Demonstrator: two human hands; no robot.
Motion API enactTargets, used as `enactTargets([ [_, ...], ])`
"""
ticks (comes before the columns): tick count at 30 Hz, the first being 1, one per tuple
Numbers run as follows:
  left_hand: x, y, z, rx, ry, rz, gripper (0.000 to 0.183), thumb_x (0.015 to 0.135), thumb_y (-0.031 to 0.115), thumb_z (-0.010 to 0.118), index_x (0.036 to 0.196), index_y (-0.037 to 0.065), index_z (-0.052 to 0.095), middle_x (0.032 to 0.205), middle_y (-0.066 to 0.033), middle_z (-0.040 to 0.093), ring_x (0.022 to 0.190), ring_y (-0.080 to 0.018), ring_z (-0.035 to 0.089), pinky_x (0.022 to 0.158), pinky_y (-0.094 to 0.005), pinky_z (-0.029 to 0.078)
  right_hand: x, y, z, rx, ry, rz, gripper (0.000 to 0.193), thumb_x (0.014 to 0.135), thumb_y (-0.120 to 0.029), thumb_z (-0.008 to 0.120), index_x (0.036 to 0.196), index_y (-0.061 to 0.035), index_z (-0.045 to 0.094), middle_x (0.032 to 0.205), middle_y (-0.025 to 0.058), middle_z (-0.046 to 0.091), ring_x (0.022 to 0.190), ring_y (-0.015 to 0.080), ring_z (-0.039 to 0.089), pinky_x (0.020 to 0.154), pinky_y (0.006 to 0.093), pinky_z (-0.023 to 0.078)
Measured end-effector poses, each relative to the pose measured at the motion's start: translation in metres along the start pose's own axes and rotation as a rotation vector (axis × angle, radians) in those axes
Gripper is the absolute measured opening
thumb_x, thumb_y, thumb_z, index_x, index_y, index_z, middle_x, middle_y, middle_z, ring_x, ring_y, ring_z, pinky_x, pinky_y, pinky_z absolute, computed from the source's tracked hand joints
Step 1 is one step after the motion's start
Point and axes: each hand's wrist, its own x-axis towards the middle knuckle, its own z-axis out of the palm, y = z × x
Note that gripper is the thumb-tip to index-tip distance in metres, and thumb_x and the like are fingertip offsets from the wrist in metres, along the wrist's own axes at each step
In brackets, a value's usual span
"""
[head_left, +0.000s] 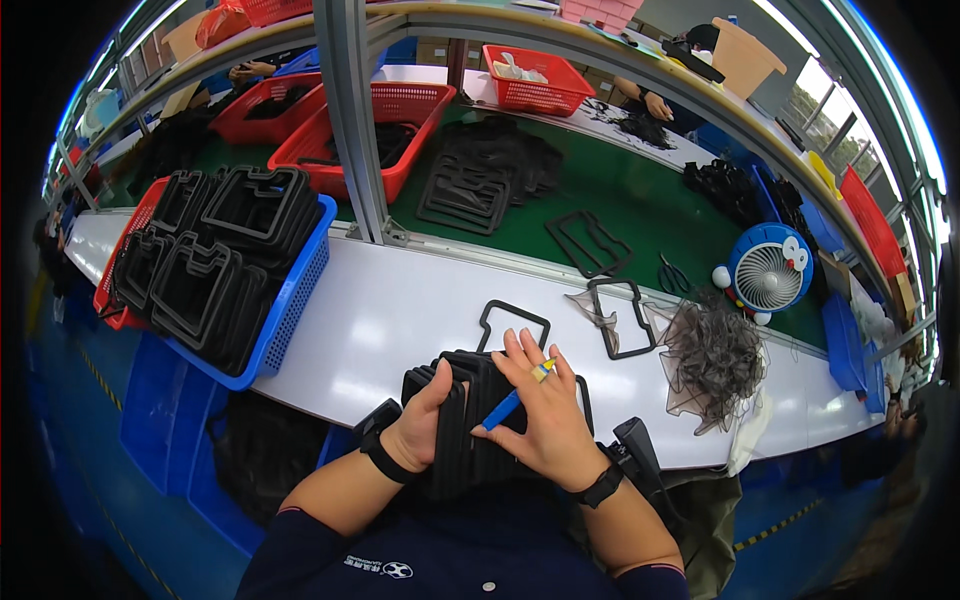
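A stack of black frames [455,420] stands on edge against my body at the table's front edge. My left hand [415,430] clasps its left side, thumb up, the other fingers mostly hidden. Over the stack's right side, my right hand [550,425] holds a slim blue tool [502,411] with a yellow end between the fingers; its exact kind is unclear. Just beyond lies a single black frame [515,308] on the white table. To its right rests another frame [622,318] with sheer dark mesh, beside a heap of loose mesh scraps [712,350].
At left, a blue basket [303,290] is piled with black frames. Red baskets [420,150] stand behind a metal post [352,130]. The green belt [640,215] carries more frames, scissors [673,274] and a blue fan [770,268]. Other people's hands [655,106] work across it.
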Motion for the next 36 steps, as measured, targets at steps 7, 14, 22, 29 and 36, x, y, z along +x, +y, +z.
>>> enactTargets([
  [7, 0.0, -0.009, -0.035, -0.147, -0.344, 0.03, 0.091, 0.093, 0.074, 0.04, 0.152, 0.004, 0.036, 0.145, -0.0157, 0.051, 0.131, -0.0254, 0.054, 0.11, -0.0435, 0.043, 0.007, 0.015, 0.013, -0.006, 0.145, -0.099, 0.036, 0.084, -0.011, 0.077, 0.118, -0.0048, 0.065, 0.119, 0.0176, 0.07, 0.12, 0.0335, 0.064, 0.107, 0.047, 0.043],
  [14, 0.008, 0.002, 0.039, 0.117, -0.025, -0.001, 0.099, 0.092, 0.075, 0.038, 0.154, -0.001, 0.028, 0.152, -0.0167, 0.044, 0.14, -0.0284, 0.044, 0.113, -0.0456, 0.039, 0.006, 0.032, -0.017, 0.457, 0.361, 0.37, 0.02, 0.104, -0.014, 0.053, 0.097, 0.003, 0.061, 0.095, 0.0146, 0.075, 0.106, 0.0235, 0.07, 0.093, 0.0349, 0.053],
  [22, -0.003, -0.001, -0.007, 0.07, -0.009, -0.077, 0.098, 0.093, 0.076, 0.036, 0.153, -0.002, 0.031, 0.15, -0.0178, 0.047, 0.137, -0.0286, 0.049, 0.113, -0.0458, 0.039, -0.006, 0.033, -0.012, 0.24, 0.023, 0.109, 0.049, 0.082, -0.005, 0.08, 0.128, -0.0042, 0.065, 0.137, 0.0186, 0.06, 0.13, 0.0268, 0.057, 0.098, 0.0349, 0.053],
  [29, -0.003, -0.005, 0.004, 0.02, -0.014, -0.072, 0.095, 0.094, 0.074, 0.037, 0.153, -0.001, 0.032, 0.147, -0.0166, 0.05, 0.135, -0.0283, 0.05, 0.114, -0.0453, 0.038, 0.001, 0.043, -0.011, 0.474, 0.038, 0.557, 0.046, 0.078, -0.013, 0.085, 0.121, -0.0042, 0.068, 0.134, 0.0176, 0.063, 0.128, 0.0315, 0.058, 0.105, 0.0402, 0.046],
  [36, -0.007, -0.004, -0.004, 0.175, 0.04, -0.102, 0.103, 0.088, 0.081, 0.04, 0.153, 0.003, 0.03, 0.148, -0.0173, 0.047, 0.136, -0.0296, 0.049, 0.114, -0.0474, 0.038, 0.004, 0.03, -0.007, 0.153, -0.029, -0.046, 0.045, 0.077, -0.026, 0.085, 0.116, -0.0088, 0.069, 0.13, 0.0122, 0.066, 0.12, 0.0319, 0.059, 0.099, 0.042, 0.045],
])
